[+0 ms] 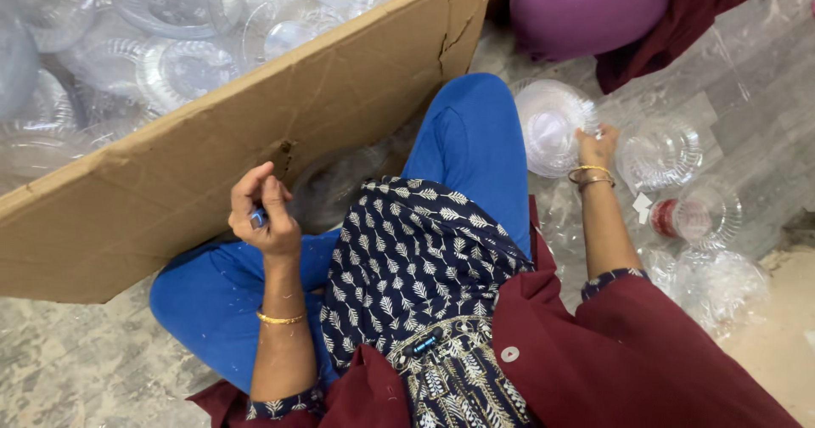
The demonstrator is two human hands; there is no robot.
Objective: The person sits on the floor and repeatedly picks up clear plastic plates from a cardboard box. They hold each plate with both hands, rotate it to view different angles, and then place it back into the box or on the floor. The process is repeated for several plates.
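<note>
I sit cross-legged on the floor in blue trousers. My left hand (265, 214) is raised in front of a big cardboard sheet (170, 173), fingers curled around a small blue object (257, 218). My right hand (596, 146) reaches out to the right and grips the rim of a stack of clear plastic bowls (550, 124) that stands beside my knee. Bangles circle both wrists.
Behind the cardboard lie several clear plastic bowls (170, 67). More clear bowls (659, 152) and a tape roll (671, 218) inside one (711, 216) sit at right, with crumpled plastic wrap (722, 288). Another person in purple (586, 8) sits beyond.
</note>
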